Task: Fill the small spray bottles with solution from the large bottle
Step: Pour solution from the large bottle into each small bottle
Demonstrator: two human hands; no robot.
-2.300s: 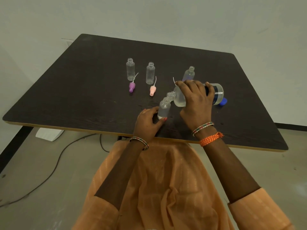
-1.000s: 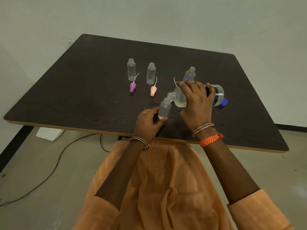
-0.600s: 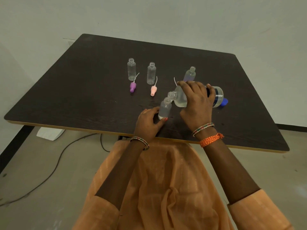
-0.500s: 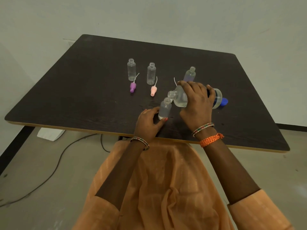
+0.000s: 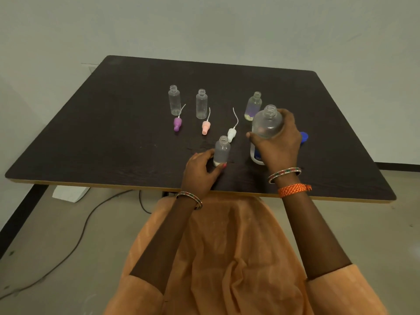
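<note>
Upright, large bottle (image 5: 266,123) — clear, round-shouldered (uncapped).

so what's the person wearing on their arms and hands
Both forearms are bare below loose, light orange fabric sleeves. The left hand has a red-and-green beaded bangle at the wrist and reddish nail polish. The right hand has a similar bangle plus a braided orange thread band.

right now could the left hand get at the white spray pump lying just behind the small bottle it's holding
Probably yes, once it lets go. The left hand grips the small clear plastic bottle, and the white spray pump lies just beyond it on bare dark table. Only that bottle stands between; the right hand holds the large clear bottle off to the side.
</note>
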